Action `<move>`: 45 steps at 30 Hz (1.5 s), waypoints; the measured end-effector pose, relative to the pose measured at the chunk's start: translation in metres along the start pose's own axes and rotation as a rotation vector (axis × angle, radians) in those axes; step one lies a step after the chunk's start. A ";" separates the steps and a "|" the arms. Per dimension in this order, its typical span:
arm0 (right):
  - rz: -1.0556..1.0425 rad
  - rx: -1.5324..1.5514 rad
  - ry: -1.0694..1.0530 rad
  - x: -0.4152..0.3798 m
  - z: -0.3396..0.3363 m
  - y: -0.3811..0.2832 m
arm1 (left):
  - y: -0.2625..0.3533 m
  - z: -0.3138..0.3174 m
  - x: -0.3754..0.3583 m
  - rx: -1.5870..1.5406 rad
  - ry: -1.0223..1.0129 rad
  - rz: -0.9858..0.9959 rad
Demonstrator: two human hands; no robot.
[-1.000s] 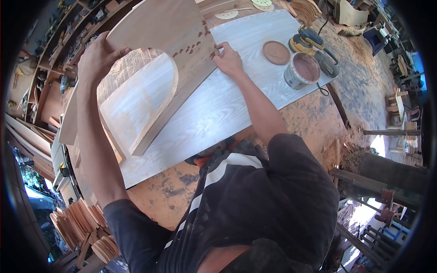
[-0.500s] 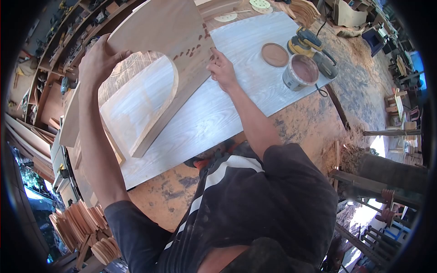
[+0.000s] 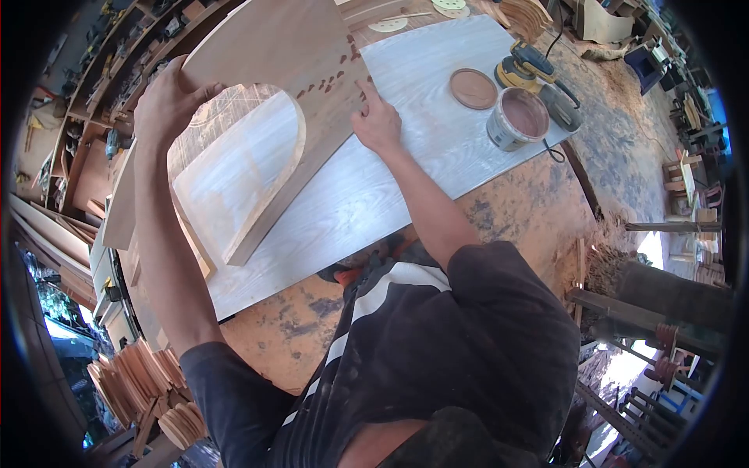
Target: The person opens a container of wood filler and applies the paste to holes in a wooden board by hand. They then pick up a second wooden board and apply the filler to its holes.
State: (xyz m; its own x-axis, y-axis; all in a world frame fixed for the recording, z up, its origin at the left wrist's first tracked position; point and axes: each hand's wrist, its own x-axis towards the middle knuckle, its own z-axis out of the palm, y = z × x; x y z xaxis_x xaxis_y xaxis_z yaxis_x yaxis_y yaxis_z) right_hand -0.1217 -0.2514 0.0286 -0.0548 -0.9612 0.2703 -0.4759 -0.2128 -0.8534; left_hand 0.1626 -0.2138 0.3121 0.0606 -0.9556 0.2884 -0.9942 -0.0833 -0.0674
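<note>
A wooden panel [image 3: 273,43] with an arched cut-out is held tilted over a pale wood-grain board [image 3: 351,187]. My left hand [image 3: 168,105] grips it at the rim of the arch, thumb on the near face and fingers going behind. Reddish-brown filler spots [image 3: 331,82] dot its right side. Beside these, my right hand [image 3: 378,121] has its index finger stretched out, the tip on or very near the panel's surface, and the other fingers curled; nothing shows in it. A tub [image 3: 505,134] of reddish-brown paste stands to the right, near its round lid [image 3: 473,88].
Behind the tub lies a yellow and black sander [image 3: 524,69] with a cable. Round sanding discs [image 3: 388,25] sit at the back of the dusty workbench [image 3: 515,199]. Tool shelves [image 3: 101,86] rise at the left; stacked curved wooden pieces [image 3: 136,378] are at lower left.
My right hand has shifted slightly, its index finger now straighter along the panel and the other fingers more curled. The left hand keeps its grip and the panel has barely moved.
</note>
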 end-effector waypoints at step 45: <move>-0.080 0.182 0.137 -0.001 0.016 0.005 | 0.000 0.002 0.000 0.041 0.025 -0.016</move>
State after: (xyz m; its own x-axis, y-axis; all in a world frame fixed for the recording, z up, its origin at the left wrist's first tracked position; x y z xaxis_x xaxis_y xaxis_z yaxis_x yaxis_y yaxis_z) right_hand -0.1095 -0.2539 0.0170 -0.1482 -0.9097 0.3878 -0.3182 -0.3275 -0.8897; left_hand 0.1633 -0.2142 0.3100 0.0736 -0.9467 0.3135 -0.9887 -0.1105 -0.1014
